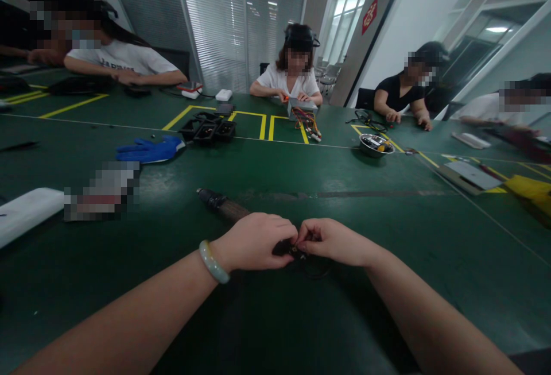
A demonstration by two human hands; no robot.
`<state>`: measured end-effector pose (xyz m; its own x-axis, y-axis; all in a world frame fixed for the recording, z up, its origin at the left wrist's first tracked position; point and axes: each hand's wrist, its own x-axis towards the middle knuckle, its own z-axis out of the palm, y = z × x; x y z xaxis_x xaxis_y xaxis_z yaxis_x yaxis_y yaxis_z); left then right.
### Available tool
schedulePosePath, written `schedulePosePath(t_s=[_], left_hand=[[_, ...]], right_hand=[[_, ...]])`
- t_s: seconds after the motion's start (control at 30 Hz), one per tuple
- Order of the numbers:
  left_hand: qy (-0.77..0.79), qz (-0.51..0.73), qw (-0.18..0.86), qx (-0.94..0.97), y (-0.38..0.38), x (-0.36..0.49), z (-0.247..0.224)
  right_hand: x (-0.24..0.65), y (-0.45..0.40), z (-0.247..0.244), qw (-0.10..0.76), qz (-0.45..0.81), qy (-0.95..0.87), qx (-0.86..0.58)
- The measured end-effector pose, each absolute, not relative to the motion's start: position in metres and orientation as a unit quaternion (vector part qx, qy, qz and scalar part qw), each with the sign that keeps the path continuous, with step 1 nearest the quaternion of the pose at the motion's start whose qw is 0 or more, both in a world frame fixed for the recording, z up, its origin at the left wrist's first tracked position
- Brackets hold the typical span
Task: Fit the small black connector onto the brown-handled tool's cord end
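My left hand [260, 242], with a pale green bangle at the wrist, is closed on a small dark part [294, 250] near the middle of the green table. Touching the same part from the right is my right hand [329, 241], its thumb and fingertips pinched at the part's edge. Whether a smaller piece is between them is too small to tell. Dark thin cable loops lie just below my right hand. Behind my left hand rests a dark cylindrical tool [226, 206] with a black, metal-tipped end pointing up and left.
A blue glove [150, 150], black trays [208, 128] and a metal bowl [376, 145] of small parts stand farther back on the green table [387, 214]. A white case [30, 214] and a phone-like object lie left. Several people sit across the table, one with a wired metal box [302, 109].
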<state>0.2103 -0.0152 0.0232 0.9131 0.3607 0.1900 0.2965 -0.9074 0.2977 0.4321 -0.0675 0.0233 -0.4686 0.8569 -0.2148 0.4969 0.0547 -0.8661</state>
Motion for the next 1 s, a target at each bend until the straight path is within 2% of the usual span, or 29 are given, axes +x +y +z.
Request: schedulePosePath(t_s=[0.2,1.0], left_hand=[[0.161,0.114,0.139,0.970,-0.0134,0.2096,0.0224],[0.175,0.113,0.127,0.970,-0.0144,0.2101,0.0233]], right_hand=[[0.4333,-0.0672,0.0238,0.182,0.509,-0.695,-0.475],[0.4271,-0.0724,0.0312,0.168,0.456,-0.725,-0.488]])
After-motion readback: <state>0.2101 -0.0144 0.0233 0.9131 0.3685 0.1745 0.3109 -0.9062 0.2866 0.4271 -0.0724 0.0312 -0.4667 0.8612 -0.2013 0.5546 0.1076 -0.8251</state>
